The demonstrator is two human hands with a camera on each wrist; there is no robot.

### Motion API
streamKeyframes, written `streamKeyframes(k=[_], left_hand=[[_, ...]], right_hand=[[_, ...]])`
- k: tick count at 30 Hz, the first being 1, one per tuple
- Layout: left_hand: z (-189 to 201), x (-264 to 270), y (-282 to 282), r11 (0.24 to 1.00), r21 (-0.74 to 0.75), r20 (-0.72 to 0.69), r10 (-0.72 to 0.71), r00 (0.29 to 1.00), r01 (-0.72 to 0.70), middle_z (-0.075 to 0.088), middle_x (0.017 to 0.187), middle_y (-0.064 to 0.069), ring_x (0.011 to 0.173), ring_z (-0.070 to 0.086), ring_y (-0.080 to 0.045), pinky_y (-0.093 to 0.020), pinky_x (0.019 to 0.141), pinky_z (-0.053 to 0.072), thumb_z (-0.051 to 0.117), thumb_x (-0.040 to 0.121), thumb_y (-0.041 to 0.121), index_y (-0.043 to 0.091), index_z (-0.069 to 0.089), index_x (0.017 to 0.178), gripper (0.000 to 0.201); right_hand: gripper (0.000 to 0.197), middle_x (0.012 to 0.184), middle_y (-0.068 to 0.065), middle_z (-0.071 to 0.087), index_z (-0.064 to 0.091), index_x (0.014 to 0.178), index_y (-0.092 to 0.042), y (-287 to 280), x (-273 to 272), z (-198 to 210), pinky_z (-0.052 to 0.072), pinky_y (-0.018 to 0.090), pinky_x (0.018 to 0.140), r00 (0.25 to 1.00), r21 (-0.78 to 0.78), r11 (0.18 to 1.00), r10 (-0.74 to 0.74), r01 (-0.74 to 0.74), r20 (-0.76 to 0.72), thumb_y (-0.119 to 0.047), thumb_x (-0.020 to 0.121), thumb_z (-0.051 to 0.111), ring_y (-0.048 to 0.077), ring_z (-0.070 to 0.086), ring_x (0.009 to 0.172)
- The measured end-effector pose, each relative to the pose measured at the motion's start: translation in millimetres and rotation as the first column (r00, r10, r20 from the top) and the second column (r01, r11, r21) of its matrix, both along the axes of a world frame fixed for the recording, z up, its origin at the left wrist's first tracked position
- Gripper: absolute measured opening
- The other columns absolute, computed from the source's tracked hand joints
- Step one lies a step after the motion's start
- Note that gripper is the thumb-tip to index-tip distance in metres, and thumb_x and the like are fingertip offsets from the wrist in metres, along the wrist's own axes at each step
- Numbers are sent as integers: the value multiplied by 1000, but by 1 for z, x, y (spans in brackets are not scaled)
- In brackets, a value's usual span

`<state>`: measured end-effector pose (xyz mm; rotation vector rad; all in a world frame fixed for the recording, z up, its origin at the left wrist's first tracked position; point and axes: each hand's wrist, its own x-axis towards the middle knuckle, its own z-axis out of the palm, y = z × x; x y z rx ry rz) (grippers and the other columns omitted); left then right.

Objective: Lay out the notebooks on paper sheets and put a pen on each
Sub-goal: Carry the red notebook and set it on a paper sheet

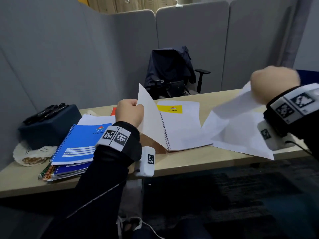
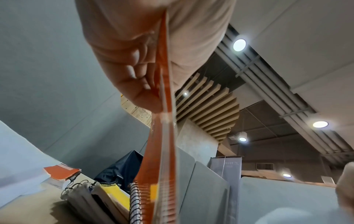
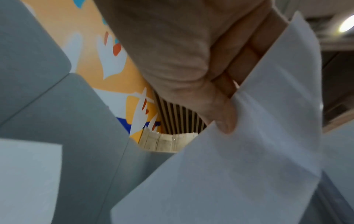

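At the middle of the table an orange-covered spiral notebook (image 1: 181, 133) lies open. My left hand (image 1: 136, 105) pinches its raised cover and front pages (image 2: 164, 136), which stand nearly upright. Behind it a yellow notebook (image 1: 170, 108) rests on a white sheet (image 1: 193, 105). My right hand (image 1: 255, 94) grips another white paper sheet (image 1: 238, 130) by its top edge and holds it, blurred, above the table's right part; the right wrist view shows the paper (image 3: 249, 151) caught between thumb and fingers. A dark box (image 1: 50, 126) with black pens (image 1: 44, 112) sits far left.
A stack of spiral notebooks topped by a blue one (image 1: 81, 144) lies left of my left arm, with a white doily (image 1: 34, 156) under the box. An orange notebook corner (image 1: 113, 111) peeks out behind. A chair with a dark jacket (image 1: 170, 71) and grey partitions stand beyond the table.
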<state>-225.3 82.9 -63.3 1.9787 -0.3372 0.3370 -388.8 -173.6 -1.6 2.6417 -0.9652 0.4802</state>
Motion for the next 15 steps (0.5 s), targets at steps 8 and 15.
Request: streamKeyframes(k=[8, 15], left_hand=[[-7, -4, -2, 994, -60, -119, -93, 988, 87, 41, 69, -9, 65, 35, -21, -31, 63, 29, 42, 79, 5, 5, 58, 72, 18], [-4, 3, 1, 984, -121, -282, -162, 946, 133, 52, 99, -8, 89, 49, -25, -41, 86, 47, 44, 91, 7, 16, 51, 91, 12]], right_hand=[[42, 83, 14, 56, 67, 109, -19, 24, 39, -24, 38, 30, 65, 924, 3, 929, 368, -371, 99, 4, 80, 47, 36, 54, 79], [58, 125, 0, 61, 60, 125, -31, 29, 71, -95, 47, 31, 90, 749, 157, 794, 607, -588, -265, 6, 87, 37, 24, 56, 113]])
